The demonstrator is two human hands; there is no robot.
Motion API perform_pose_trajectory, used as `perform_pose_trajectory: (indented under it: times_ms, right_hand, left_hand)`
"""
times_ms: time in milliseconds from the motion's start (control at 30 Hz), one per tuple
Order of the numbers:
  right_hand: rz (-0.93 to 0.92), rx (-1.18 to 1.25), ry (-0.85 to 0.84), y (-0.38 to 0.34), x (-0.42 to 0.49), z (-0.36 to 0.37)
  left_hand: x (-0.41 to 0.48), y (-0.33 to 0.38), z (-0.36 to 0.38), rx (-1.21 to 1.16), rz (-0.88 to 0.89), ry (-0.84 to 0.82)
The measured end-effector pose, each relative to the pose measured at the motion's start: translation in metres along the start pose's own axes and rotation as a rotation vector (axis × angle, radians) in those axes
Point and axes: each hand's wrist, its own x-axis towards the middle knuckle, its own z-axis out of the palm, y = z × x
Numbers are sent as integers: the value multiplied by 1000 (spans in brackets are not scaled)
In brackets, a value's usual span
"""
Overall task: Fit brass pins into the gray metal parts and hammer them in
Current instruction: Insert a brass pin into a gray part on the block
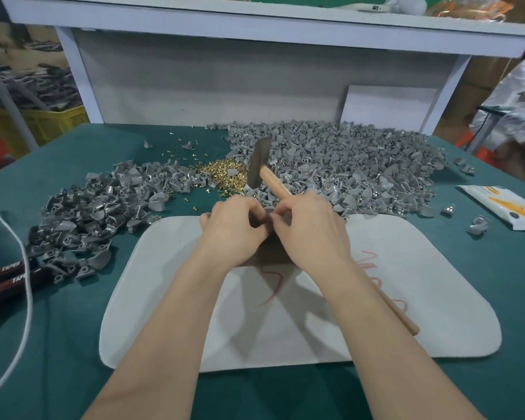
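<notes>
My left hand (235, 228) and my right hand (311, 228) meet at the far edge of a white pad (170, 298). Their fingertips pinch a small gray metal part (267, 211) between them, mostly hidden. My right hand also grips a hammer (259, 166) by its wooden handle, the steel head pointing up and away; the handle's end shows below my wrist. A heap of brass pins (222, 174) lies just beyond my hands. Whether a pin sits in the part is hidden.
A big pile of gray parts (346, 165) fills the far right of the green table, another pile (97, 213) lies at left. Dark-handled pliers (9, 274) and a white cord (28, 283) lie at left, a white packet (503, 207) at right. A shelf stands behind.
</notes>
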Motion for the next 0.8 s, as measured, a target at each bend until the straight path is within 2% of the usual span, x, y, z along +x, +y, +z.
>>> perform_pose_trajectory:
  times_ms: [267, 800]
  right_hand:
    - [-34, -85, 60, -5, -1, 5]
    - [-35, -48, 85, -3, -2, 11]
  left_hand:
    - [2, -1, 4, 24, 2, 29]
    - [4, -1, 9, 87, 25, 89]
